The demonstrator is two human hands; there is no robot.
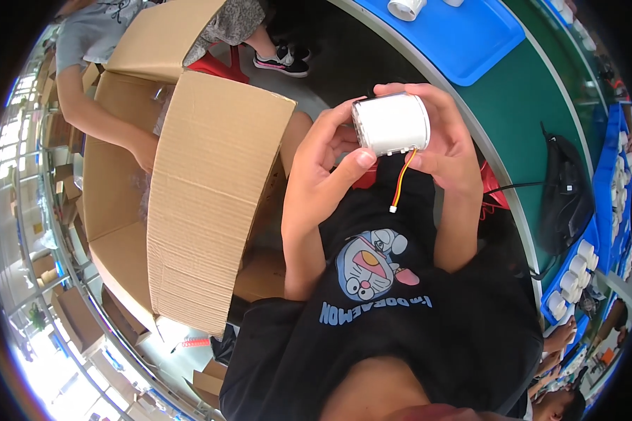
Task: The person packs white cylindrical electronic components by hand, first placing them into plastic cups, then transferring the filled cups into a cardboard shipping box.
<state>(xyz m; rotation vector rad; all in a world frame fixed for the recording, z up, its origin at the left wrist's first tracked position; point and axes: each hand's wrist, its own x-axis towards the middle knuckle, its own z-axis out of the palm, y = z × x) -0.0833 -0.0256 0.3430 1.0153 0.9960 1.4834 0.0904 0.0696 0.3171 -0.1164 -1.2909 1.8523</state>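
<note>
Between my two hands is a white cylindrical device housing (395,125), held up in front of my chest and lying on its side. From its lower edge hangs a short red, yellow and dark cable (401,181) that ends in a small white plug (393,209). My left hand (323,165) grips the left end, with the thumb at the lower corner and the fingers behind. Around the right end my right hand (448,137) is closed, its fingers over the top and its thumb beneath, near the cable.
A large open cardboard box (214,189) stands at my left, another person's arm (105,130) reaching into it. To the right curves a green-topped table (505,112) bearing a blue tray (470,42) and a black bag (565,189). Farther right, a blue tray (549,309) carries several white cylinders.
</note>
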